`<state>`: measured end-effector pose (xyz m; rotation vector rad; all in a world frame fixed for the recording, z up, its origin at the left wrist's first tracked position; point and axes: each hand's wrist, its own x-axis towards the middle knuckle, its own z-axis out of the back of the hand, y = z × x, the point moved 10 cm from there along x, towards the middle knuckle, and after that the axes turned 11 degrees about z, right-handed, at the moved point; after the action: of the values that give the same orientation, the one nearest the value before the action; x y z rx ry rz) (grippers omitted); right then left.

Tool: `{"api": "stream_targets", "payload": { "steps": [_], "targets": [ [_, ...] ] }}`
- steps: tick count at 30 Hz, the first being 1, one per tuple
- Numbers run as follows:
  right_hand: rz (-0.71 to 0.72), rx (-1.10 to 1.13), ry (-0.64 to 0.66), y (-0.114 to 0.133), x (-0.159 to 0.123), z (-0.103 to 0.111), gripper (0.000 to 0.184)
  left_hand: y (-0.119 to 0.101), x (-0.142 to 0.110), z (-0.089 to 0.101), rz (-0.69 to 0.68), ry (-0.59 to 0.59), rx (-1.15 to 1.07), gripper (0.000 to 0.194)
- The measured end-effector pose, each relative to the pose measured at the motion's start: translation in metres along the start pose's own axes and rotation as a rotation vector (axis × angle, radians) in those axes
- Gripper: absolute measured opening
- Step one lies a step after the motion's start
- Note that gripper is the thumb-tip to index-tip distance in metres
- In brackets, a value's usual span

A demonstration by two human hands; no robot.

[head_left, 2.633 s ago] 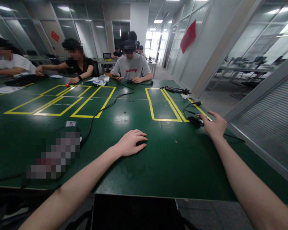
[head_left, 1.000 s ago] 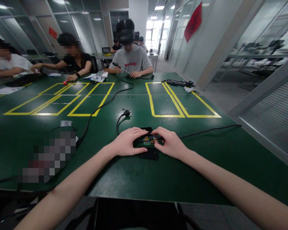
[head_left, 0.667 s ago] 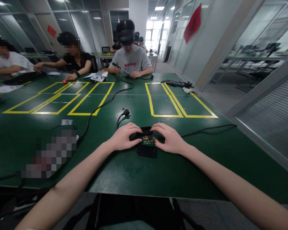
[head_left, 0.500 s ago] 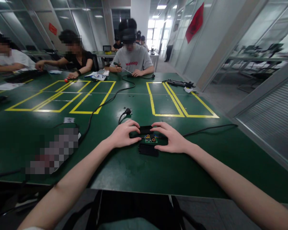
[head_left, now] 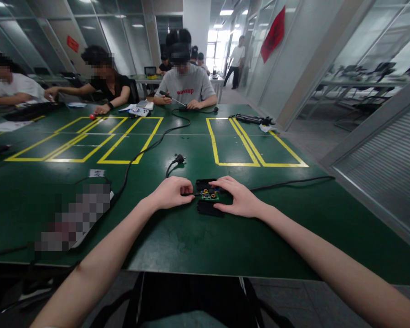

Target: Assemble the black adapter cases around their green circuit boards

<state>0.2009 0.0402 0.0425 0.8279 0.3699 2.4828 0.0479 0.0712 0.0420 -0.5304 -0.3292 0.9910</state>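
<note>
left hand (head_left: pixel 171 192) back from open casing (head_left: pixel 209 208)

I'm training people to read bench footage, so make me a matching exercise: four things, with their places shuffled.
1. circuit board
2. near plug
3. screwdriver
4. large red sheet

A. on the wall at right
B. between black case pieces
C. held by the person in grey
D. just beyond the left hand

Pairs: 1-B, 2-D, 3-C, 4-A.
</note>
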Motion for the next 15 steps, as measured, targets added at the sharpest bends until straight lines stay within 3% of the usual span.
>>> {"api": "stream_targets", "payload": {
  "steps": [3,8,15],
  "targets": [
    [-0.041,0.022,-0.04,-0.005,0.002,0.0,0.051,0.006,0.0,0.002,0.054,0.047,-0.136,0.013],
    [-0.092,0.048,-0.06,-0.011,0.005,-0.005,0.052,0.015,-0.001,0.004,0.108,0.105,-0.154,0.026],
    [-0.03,0.087,-0.006,-0.006,0.007,-0.011,0.05,0.025,-0.004,0.003,0.136,0.248,-0.225,0.027]
  ]
}}
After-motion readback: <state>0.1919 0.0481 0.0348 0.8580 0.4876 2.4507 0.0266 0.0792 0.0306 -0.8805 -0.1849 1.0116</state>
